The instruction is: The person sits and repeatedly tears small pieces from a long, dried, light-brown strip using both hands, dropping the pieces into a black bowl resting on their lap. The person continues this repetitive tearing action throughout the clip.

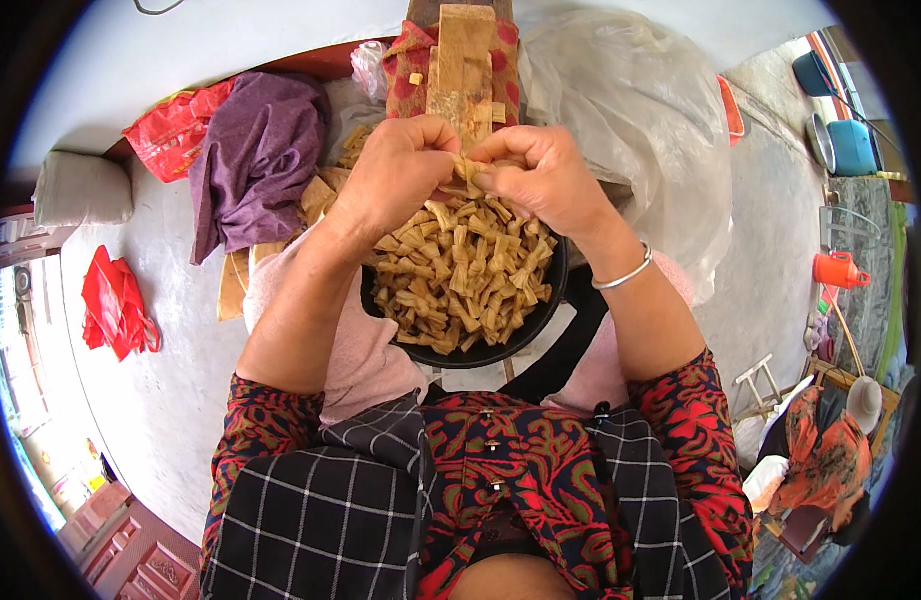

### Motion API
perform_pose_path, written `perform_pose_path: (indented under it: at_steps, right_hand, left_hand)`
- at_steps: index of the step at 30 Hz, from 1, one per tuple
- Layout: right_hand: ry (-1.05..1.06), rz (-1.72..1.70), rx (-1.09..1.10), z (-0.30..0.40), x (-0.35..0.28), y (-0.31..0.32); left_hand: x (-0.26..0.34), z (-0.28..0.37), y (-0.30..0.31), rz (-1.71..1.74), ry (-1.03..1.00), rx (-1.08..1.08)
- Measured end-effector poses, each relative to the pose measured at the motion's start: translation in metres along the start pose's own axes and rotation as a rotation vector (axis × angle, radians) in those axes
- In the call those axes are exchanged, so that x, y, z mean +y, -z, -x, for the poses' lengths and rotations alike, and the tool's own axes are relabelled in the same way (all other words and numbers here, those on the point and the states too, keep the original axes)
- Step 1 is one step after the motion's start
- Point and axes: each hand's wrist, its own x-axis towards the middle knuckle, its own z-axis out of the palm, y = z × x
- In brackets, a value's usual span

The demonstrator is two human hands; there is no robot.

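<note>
My left hand [404, 169] and my right hand [539, 172] meet in front of me, both pinching one tan, knotted strip [466, 166] between thumbs and fingers. What the strip is made of I cannot tell for sure; it resembles tofu skin. Just below my hands, a round black pan [498, 358] is heaped with many similar knotted pieces [460, 277]. Beyond my fingertips lies a wooden board [464, 45] on a red-spotted cloth [505, 45]. A small cut piece [498, 112] rests beside the board, and another bit [415, 78] is on the cloth.
A purple cloth [258, 150] and red bag [183, 120] lie at the left, near brown sheets [234, 285]. Large clear plastic sheeting [633, 105] spreads at the right. Pink towels [363, 337] cover my legs. Another red bag [117, 304] is on the floor.
</note>
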Motion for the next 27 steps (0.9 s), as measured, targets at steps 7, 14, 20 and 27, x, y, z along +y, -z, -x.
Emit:
perform_pose_path:
  at_steps: [7,14,20,27]
  right_hand:
    - [-0.235,-0.814,-0.341,0.002,0.019,0.009]
    - [-0.137,-0.889,-0.302,0.000,0.022,0.007]
    - [-0.105,-0.688,-0.214,0.004,0.016,0.004]
    - [0.067,-0.291,-0.175,0.009,-0.016,0.013]
  left_hand:
    - [0.000,0.008,-0.006,-0.330,-0.328,0.200]
    - [0.000,0.009,-0.008,-0.420,-0.578,0.277]
    - [0.009,0.011,0.005,-0.659,-0.565,0.024]
    - [0.005,0.014,0.016,0.626,-0.108,-0.420]
